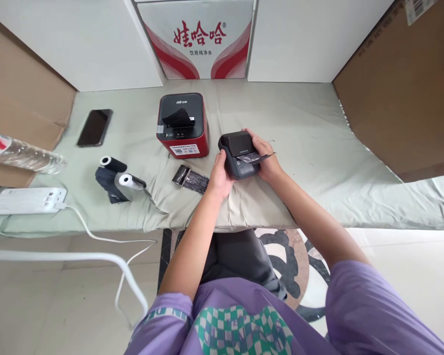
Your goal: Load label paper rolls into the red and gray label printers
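Between my two hands is a small dark portable printer [240, 157], with a strip of dark printed paper [252, 157] sticking out of its slot. My left hand [221, 176] wraps its left side, and my right hand [265, 157] grips the right side. Just left of my left hand lies a small black roll with a crumpled printed strip [194, 180]. Behind it stands a red and black desktop printer [183, 125] with black paper rising from its top slot. Two black paper rolls with white cores [113, 163] rest farther left beside crumpled dark paper [111, 185].
A phone [95, 127] lies at the back left. A white power strip [28, 200] with a cable [96, 237] and a clear water bottle [25, 154] are at the left edge. Cardboard boxes [403, 98] flank the cloth-covered table [303, 123]; a white red-patterned carton [203, 61] stands behind.
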The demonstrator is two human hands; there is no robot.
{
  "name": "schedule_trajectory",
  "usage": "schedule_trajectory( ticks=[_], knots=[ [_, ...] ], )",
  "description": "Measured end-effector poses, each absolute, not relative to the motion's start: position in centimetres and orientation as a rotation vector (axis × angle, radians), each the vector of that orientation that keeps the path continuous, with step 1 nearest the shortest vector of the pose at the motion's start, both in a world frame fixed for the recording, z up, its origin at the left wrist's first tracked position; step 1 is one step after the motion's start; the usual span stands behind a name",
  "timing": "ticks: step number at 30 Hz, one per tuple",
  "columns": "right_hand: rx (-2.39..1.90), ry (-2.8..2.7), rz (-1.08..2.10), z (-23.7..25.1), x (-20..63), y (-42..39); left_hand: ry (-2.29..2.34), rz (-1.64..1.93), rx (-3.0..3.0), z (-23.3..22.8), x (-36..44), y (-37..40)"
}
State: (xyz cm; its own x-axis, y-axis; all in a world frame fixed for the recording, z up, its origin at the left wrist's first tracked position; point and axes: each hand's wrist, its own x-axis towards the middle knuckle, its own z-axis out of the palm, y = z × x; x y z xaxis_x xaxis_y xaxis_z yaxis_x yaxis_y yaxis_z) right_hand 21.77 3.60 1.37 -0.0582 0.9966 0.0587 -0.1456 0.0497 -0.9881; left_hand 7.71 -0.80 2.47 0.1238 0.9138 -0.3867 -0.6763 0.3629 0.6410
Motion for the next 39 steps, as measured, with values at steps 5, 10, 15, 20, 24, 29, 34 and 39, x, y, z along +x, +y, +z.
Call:
schedule_trajectory(
  ticks=[5, 10, 15, 20, 24, 29, 34, 39],
  knots=[
    [-1.006, -1.153, 1.305, 1.7, 21.9, 3.4, 0.801, 1.234, 0.302, 1.7, 7.3, -0.6],
    [-1.021, -1.183, 1.277, 1.9, 21.9, 3.2, 0.836, 1.258, 0.307, 1.4, 7.3, -0.5],
    [-1.014, -1.234, 1.216, 2.2, 22.3, 3.5, 0.866, 1.232, 0.282, 1.9, 7.3, -0.3],
    [-0.978, -1.605, 1.014, 4.0, 25.0, 3.5, 0.845, 1.201, 0.166, 2.3, 7.1, -0.2],
    [-0.920, -1.958, 0.829, 4.6, 26.3, 3.2, 0.803, 1.173, 0.147, 2.6, 7.0, -0.3],
    [-0.895, -1.924, 0.725, 3.3, 24.9, 3.4, 0.823, 1.173, 0.129, 2.9, 7.1, -0.2],
    [-0.878, -1.836, 0.681, 2.5, 23.7, 3.3, 0.832, 1.175, 0.122, 2.8, 7.1, -0.2],
    [-0.896, -1.818, 0.628, 2.4, 23.4, 3.2, 0.843, 1.180, 0.145, 2.8, 7.0, -0.1]
  ],
)
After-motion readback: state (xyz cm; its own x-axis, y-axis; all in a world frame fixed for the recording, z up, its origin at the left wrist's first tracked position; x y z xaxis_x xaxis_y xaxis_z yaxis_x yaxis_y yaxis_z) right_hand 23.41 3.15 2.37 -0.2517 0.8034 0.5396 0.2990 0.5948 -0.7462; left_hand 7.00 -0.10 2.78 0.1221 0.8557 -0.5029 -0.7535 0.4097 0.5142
